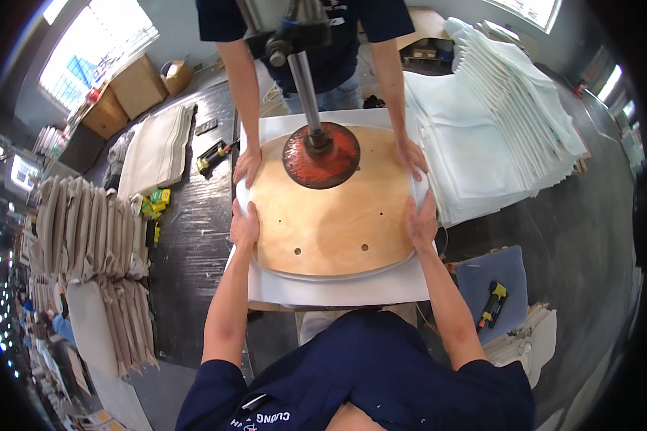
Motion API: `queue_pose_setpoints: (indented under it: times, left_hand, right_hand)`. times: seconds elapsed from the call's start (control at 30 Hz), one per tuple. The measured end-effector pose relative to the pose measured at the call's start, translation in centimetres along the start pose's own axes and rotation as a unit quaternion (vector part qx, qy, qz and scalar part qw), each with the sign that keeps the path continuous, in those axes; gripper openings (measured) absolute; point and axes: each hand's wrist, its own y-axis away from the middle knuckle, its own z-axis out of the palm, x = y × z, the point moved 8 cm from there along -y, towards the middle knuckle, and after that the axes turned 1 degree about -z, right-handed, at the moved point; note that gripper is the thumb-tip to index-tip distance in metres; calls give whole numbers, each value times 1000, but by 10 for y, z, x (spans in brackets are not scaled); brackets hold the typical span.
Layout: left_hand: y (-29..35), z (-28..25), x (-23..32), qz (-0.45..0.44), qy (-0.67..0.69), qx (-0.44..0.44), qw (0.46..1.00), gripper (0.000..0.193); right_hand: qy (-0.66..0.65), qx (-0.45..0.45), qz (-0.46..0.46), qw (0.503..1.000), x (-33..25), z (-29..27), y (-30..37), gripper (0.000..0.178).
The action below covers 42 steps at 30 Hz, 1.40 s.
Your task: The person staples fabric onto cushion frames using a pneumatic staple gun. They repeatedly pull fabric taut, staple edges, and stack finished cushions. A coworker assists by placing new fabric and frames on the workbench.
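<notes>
A rounded plywood board (331,233) with several small holes lies flat over white padding (323,276), whose rim shows round its edge. My left hand (244,226) grips the left edge of board and padding. On the opposite edge, my right hand (422,223) grips them the same way, fingers curled along the side. A round red press plate (321,161) on a metal shaft (305,90) sits over the far half of the board. Across from me, a co-worker's hands (248,165) hold the far side edges. Beneath lies a white slab (338,291).
Stacked white foam sheets (482,144) stand at the right. A staple gun (492,305) lies on a blue-grey pad (474,269); another staple gun (214,158) rests on the dark table (187,237) at left. Folded beige covers (97,230) are piled at far left, near yellow-green boxes (156,203).
</notes>
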Motion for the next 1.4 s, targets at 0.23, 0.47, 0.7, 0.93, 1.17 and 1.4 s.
queue_pose_setpoints:
  times: [0.23,0.47,0.7,0.93,1.17,1.4]
  left_hand:
    - [-1,-3,6,6,-11,4,1000,78]
    - [2,-1,15,1,10,14,1000,78]
    - [-5,2,-15,-26,29,47,998,80]
    - [2,3,18,-17,62,19,998,85]
    - [27,-14,-2,-36,106,36,993,77]
    - [23,-14,7,-38,100,17,994,75]
  right_hand:
    - [2,-4,1,1000,16,11,0,80]
    - [25,-18,-14,999,18,10,-11,78]
    - [16,-63,-35,997,7,26,-11,75]
    - [312,120,-553,763,142,93,-60,54]
    - [756,309,-462,346,139,124,-72,50]
    - [793,281,-465,277,127,120,-67,44]
